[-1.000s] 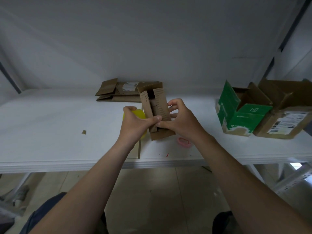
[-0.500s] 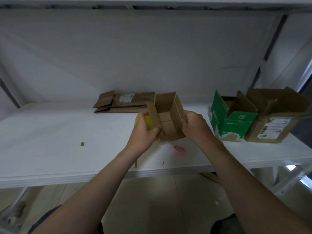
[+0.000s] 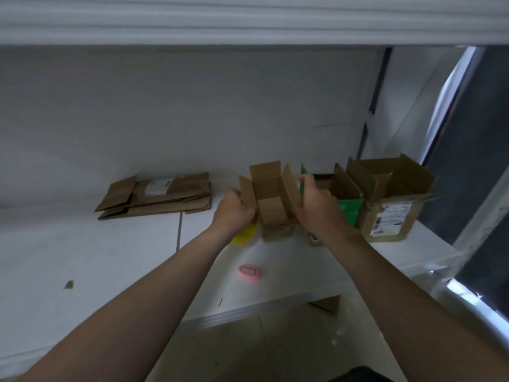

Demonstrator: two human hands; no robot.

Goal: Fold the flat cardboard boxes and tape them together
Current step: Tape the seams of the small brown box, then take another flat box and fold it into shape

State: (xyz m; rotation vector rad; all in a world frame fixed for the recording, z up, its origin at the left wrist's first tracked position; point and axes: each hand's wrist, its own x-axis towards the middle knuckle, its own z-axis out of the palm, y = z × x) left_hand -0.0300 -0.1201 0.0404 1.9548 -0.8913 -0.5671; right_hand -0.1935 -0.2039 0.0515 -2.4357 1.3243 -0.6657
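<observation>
A small brown cardboard box [image 3: 271,199] stands upright with its top flaps open, held between both hands over the white shelf [image 3: 82,257]. My left hand [image 3: 234,210] grips its left flap and side. My right hand [image 3: 316,208] grips the right side, fingers curled over the right flap. A yellow tape roll [image 3: 243,235] shows just below my left hand, partly hidden by it. Flat brown cardboard boxes [image 3: 157,195] lie stacked at the back left of the shelf.
A green box [image 3: 347,210] and a brown box with a label [image 3: 391,205], both with open flaps, stand to the right behind my right hand. A small pink object [image 3: 249,271] lies near the shelf's front edge. A cardboard scrap [image 3: 68,284] lies at the left.
The small box has been turned upright and its flaps spread open. Both hands carried it up and to the right, toward the green box. The view tilted upward.
</observation>
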